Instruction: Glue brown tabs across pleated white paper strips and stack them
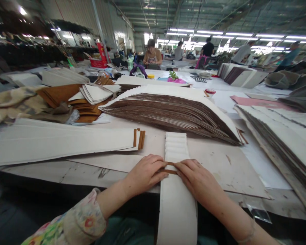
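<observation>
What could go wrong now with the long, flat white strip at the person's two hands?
The long, flat white strip extends past the pale table's near edge, so its weight might drag it askew.
If the left hand and right hand pull unevenly, the narrow brown bands between them may skew.
The curved, layered stack of brown-and-white sheets beyond might slide if bumped.

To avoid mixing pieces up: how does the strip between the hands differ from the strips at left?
The strip extends off the table toward the camera; the left strips lie crosswise. Left hand and right hand touch the strip; neither touches the left strips. Both show white faces and brown bands.
</observation>
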Action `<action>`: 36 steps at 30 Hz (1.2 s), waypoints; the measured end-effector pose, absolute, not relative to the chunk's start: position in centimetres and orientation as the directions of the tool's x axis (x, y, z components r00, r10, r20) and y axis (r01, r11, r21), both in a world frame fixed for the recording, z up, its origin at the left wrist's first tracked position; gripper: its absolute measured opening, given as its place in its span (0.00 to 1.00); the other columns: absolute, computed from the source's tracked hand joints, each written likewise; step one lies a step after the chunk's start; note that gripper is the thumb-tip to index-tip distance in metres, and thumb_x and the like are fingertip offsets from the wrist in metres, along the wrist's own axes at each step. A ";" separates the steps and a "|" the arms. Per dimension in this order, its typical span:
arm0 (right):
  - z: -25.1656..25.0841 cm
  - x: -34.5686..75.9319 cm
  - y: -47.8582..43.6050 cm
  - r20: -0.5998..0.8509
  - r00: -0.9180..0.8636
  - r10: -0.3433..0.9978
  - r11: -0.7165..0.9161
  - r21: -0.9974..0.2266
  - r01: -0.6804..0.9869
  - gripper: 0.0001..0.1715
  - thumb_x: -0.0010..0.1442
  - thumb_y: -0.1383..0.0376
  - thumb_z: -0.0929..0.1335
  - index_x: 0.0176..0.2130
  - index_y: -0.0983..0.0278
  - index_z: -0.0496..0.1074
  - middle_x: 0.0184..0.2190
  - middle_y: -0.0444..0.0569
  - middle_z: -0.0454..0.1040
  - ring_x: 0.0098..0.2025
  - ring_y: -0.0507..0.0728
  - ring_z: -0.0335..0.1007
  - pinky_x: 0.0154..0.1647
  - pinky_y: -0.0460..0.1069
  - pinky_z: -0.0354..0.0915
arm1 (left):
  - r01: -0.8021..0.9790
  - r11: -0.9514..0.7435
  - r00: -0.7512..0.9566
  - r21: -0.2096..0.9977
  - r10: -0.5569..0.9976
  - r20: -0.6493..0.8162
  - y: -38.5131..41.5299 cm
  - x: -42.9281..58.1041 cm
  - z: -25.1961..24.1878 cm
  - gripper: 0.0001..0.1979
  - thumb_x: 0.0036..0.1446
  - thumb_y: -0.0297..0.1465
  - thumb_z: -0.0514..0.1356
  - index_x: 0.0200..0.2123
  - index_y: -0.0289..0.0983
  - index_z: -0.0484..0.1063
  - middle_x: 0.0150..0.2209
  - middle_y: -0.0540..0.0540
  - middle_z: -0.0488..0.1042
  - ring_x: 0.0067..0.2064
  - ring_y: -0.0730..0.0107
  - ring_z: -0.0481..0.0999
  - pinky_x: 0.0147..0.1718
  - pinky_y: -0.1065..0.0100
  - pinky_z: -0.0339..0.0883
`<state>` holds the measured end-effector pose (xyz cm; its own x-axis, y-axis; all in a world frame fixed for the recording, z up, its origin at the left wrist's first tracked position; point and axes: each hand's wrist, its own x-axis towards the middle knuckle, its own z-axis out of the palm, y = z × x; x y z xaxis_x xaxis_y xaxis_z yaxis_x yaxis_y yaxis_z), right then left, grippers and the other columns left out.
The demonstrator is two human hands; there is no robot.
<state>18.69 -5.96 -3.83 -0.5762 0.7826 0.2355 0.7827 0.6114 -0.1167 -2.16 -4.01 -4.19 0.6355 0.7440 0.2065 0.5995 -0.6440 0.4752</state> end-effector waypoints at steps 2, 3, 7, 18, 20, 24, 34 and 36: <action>-3.5 18.7 -5.8 0.225 -0.598 0.769 0.631 -0.128 0.765 0.19 0.58 0.70 0.62 0.50 0.62 0.63 0.36 0.49 0.67 0.38 0.56 0.62 0.41 0.52 0.63 | 0.635 -0.576 0.567 0.515 0.800 0.196 -4.6 -2.1 -4.2 0.15 0.55 0.39 0.55 0.44 0.38 0.66 0.43 0.45 0.68 0.46 0.65 0.65 0.46 0.64 0.59; -3.3 18.7 -5.7 0.219 -0.608 0.763 0.640 -0.127 0.758 0.21 0.58 0.71 0.62 0.51 0.61 0.62 0.37 0.50 0.66 0.38 0.56 0.62 0.41 0.52 0.63 | 0.653 -0.543 0.533 0.528 0.825 0.189 -5.0 -2.0 -4.2 0.18 0.53 0.41 0.57 0.45 0.38 0.65 0.45 0.45 0.67 0.47 0.63 0.65 0.47 0.63 0.58; -3.0 18.7 -5.4 0.186 -0.592 0.784 0.620 -0.208 0.757 0.19 0.59 0.70 0.61 0.50 0.59 0.64 0.36 0.49 0.66 0.39 0.56 0.61 0.41 0.52 0.62 | 0.721 -0.438 0.428 0.537 0.891 0.152 -6.2 -1.3 -4.4 0.28 0.48 0.45 0.59 0.50 0.39 0.61 0.50 0.43 0.64 0.52 0.58 0.61 0.50 0.57 0.55; -1.5 18.4 -3.4 0.023 -0.369 0.929 0.280 -0.695 0.662 0.17 0.59 0.56 0.58 0.26 0.64 0.64 0.22 0.43 0.65 0.26 0.51 0.60 0.28 0.46 0.58 | 0.728 -0.376 0.354 0.574 0.922 0.156 -7.1 -0.8 -4.9 0.28 0.48 0.42 0.60 0.51 0.40 0.61 0.51 0.44 0.63 0.53 0.59 0.60 0.51 0.58 0.54; -1.1 18.3 -3.7 -0.026 -0.429 0.903 0.235 -0.806 0.543 0.15 0.57 0.56 0.60 0.31 0.64 0.67 0.26 0.43 0.68 0.28 0.51 0.62 0.30 0.45 0.58 | 0.713 -0.374 0.352 0.593 0.922 0.158 -7.2 -0.8 -4.9 0.27 0.48 0.41 0.61 0.51 0.41 0.61 0.51 0.45 0.63 0.53 0.59 0.60 0.52 0.59 0.54; -2.1 18.4 -4.0 -0.114 -0.445 0.888 0.181 -0.804 0.567 0.17 0.56 0.56 0.61 0.26 0.65 0.69 0.22 0.44 0.68 0.27 0.51 0.62 0.27 0.45 0.57 | 0.643 -0.381 0.351 0.664 0.918 0.186 -7.4 -0.7 -4.8 0.22 0.47 0.38 0.62 0.46 0.40 0.64 0.51 0.45 0.63 0.52 0.59 0.60 0.51 0.59 0.53; -2.4 19.5 -4.3 -0.109 -0.321 0.941 0.040 -0.905 0.424 0.35 0.56 0.43 0.54 0.39 0.63 0.74 0.37 0.51 0.74 0.42 0.60 0.68 0.43 0.52 0.63 | 0.074 -0.074 0.210 0.995 0.976 0.057 -9.4 -0.1 -3.7 0.08 0.45 0.29 0.62 0.29 0.35 0.65 0.27 0.52 0.65 0.30 0.74 0.65 0.30 0.73 0.59; -2.7 19.6 -4.3 -0.157 -0.288 0.945 -0.041 -0.928 0.371 0.38 0.54 0.41 0.53 0.40 0.65 0.73 0.34 0.53 0.75 0.37 0.59 0.70 0.37 0.52 0.66 | -0.135 0.034 0.172 0.990 0.985 -0.011 -9.8 -1.7 -3.6 0.11 0.46 0.33 0.63 0.30 0.35 0.65 0.25 0.53 0.66 0.27 0.76 0.65 0.27 0.74 0.59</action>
<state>19.56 -4.26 -2.72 -0.2883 0.9446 -0.1568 0.3708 -0.0408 -0.9278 -1.73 -9.79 -3.64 0.1720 0.9850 -0.0109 -0.1346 0.0345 0.9903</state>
